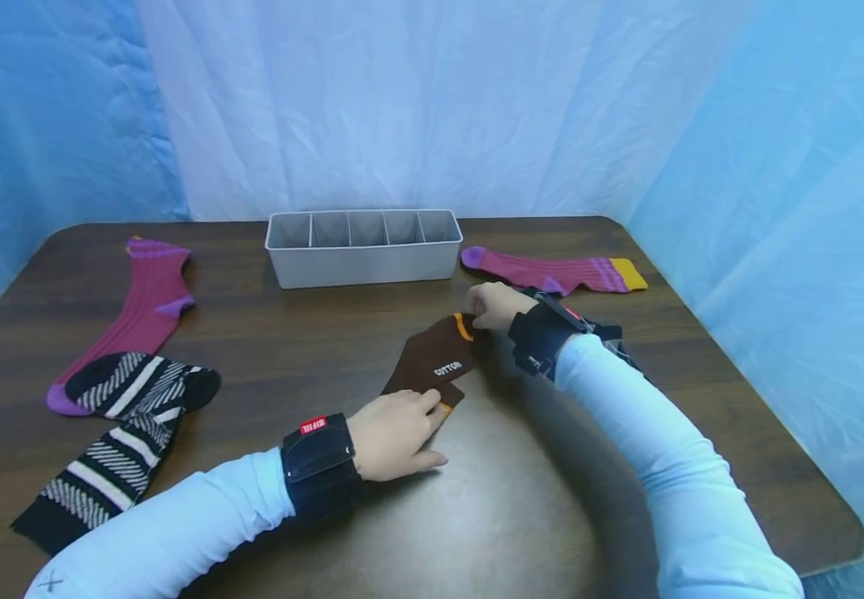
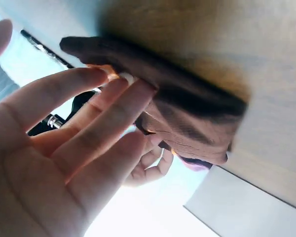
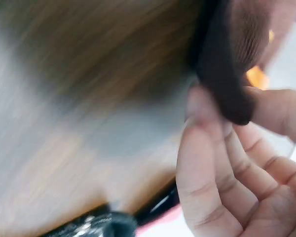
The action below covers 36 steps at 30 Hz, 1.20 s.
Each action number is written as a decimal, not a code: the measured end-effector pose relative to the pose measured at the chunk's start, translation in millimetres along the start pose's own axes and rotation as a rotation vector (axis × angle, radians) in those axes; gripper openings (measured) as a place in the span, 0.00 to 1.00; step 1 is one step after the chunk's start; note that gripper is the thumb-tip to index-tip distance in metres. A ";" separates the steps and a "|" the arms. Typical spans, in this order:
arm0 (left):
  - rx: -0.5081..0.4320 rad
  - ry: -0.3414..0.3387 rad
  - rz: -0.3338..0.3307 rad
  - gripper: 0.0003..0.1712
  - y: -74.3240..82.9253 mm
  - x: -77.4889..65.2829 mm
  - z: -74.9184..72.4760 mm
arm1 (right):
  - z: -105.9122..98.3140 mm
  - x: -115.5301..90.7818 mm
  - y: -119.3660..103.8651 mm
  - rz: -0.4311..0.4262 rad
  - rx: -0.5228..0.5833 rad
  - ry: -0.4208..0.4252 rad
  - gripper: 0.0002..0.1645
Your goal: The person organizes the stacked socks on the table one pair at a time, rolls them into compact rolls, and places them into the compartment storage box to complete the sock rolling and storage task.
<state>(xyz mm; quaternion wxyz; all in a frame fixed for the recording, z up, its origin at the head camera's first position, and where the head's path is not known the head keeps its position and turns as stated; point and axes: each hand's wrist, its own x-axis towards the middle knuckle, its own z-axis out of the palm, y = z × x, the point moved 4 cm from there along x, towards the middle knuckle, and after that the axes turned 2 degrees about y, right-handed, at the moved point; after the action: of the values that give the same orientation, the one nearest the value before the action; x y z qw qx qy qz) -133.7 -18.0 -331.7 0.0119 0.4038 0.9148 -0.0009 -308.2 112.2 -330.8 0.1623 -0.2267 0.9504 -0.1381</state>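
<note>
A brown sock (image 1: pixel 435 356) with white COTTON lettering and orange bands lies bent at the middle of the table. At its upper right end, my right hand (image 1: pixel 500 305) pinches the fabric between thumb and fingers; the right wrist view shows the dark edge of the sock (image 3: pixel 222 74) in that pinch. My left hand (image 1: pixel 396 434) reaches over the sock's lower end. Its fingers (image 2: pixel 108 131) are nearly straight with the tips against the brown fabric, and the thumb stands apart.
A grey five-compartment box (image 1: pixel 364 264) stands at the back. One pink-purple sock (image 1: pixel 559 272) lies right of it, another pink-purple sock (image 1: pixel 149 304) at the left. A black-and-white patterned sock (image 1: pixel 113 466) overlaps the left one, near my left sleeve. Blue-white curtains (image 1: pixel 432 100) surround the table.
</note>
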 end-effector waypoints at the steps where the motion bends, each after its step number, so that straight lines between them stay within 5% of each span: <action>1: -0.016 -0.009 -0.011 0.33 0.0 -1.9 -0.4 | -0.4 -1.7 -0.6 0.011 0.060 -0.033 0.11; 5: -0.064 -0.027 -0.020 0.34 1.2 -7.4 -0.1 | -11.1 -6.1 -11.1 0.053 0.348 -0.112 0.14; 13: -0.074 -0.010 0.012 0.33 7.2 -12.6 1.2 | -35.6 12.1 -66.5 0.161 0.956 -0.083 0.17; 17: -0.092 -0.011 0.043 0.33 11.4 -14.0 0.8 | -28.7 22.6 -88.2 0.184 1.071 -0.121 0.19; 21: -0.096 -0.010 0.063 0.33 11.8 -13.5 0.0 | -22.9 25.5 -95.8 0.120 0.969 -0.152 0.21; 27: -0.135 -0.007 0.070 0.30 9.3 -12.9 -2.4 | -27.4 11.9 -86.4 -0.075 0.650 -0.034 0.21; 32: -0.158 0.066 0.065 0.22 2.8 -19.0 -8.1 | -17.3 -30.6 -75.4 -0.353 0.256 0.173 0.15; 36: -0.120 0.098 0.030 0.17 -6.7 -23.3 -13.1 | 3.4 -74.5 -75.8 -0.565 0.002 0.179 0.10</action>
<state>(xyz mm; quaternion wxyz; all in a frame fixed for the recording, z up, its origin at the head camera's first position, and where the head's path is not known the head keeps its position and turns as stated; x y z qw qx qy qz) -123.3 -39.6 -318.2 -0.0089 0.4155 0.9065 0.0740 -214.7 81.8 -290.1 0.0331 -0.4690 0.8600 -0.1981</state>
